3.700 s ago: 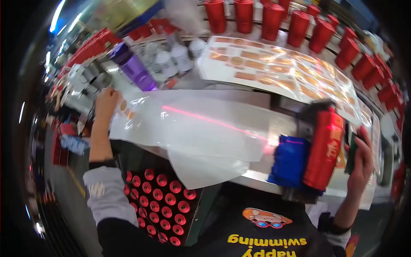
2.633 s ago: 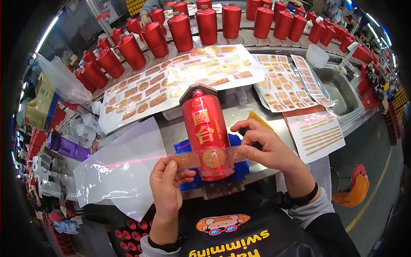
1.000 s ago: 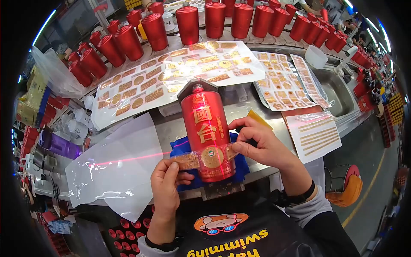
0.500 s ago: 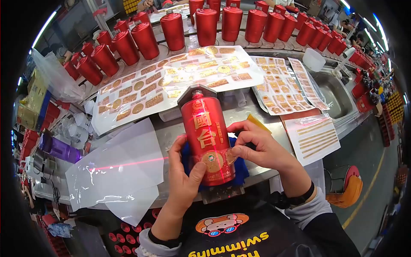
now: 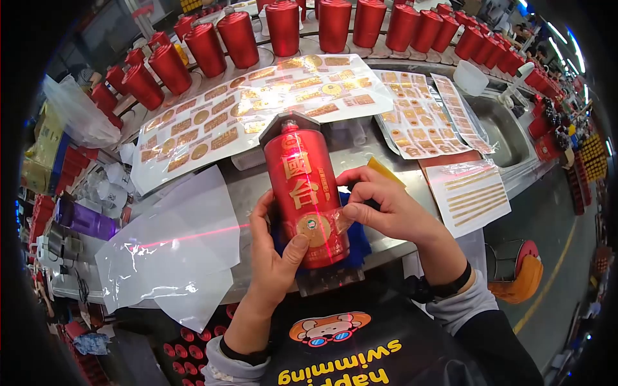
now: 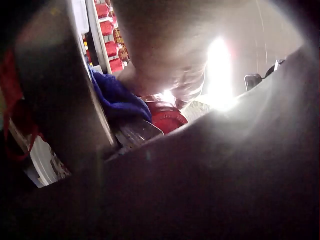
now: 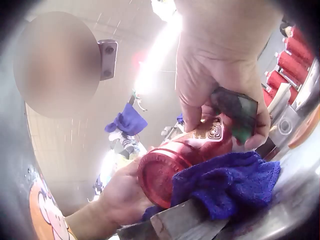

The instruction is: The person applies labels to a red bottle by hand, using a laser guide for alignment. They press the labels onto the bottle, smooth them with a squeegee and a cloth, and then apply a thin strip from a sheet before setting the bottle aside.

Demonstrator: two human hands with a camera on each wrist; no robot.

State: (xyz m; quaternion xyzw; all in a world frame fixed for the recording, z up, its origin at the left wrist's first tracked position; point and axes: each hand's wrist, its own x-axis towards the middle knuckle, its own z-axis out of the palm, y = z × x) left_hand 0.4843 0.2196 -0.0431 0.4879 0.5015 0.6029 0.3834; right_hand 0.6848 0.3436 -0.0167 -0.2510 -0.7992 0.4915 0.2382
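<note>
Below the counter's near edge, rows of red round pieces (image 5: 188, 352) show on the left (what holds them is too dark to make out). At the middle of the counter (image 5: 254, 186), by its near edge, the red bottle (image 5: 299, 157) lies on a blue cloth (image 5: 362, 252) over a metal stand (image 5: 329, 283), base toward the person and neck away. The left hand (image 5: 267, 267) is partly closed round its side, thumb on the front; the right hand (image 5: 396, 209) is half curled, thumb and forefinger pinching the end of a clear strip (image 5: 345, 222) — and a dark green piece (image 7: 245, 117) sits within its fingers. White film sheets (image 5: 174, 244) lie toward the near left corner, a paper with gold strips (image 5: 473, 196) toward the near right. A purple bottle (image 5: 93, 220) and pale cups (image 5: 112, 186) are at the left end. Farther back, a metal tray (image 5: 385, 132) carries gold label sheets (image 5: 421, 122); a large label sheet (image 5: 212, 125) spreads beside it, before a white tub (image 5: 470, 78) and the sink (image 5: 505, 132) at right. Red bottles (image 5: 283, 29) stand upright in a curved row beyond. The held bottle is glossy red, with large gold characters, smaller gold writing and a round gold medallion low down — its contents cannot be seen.
</note>
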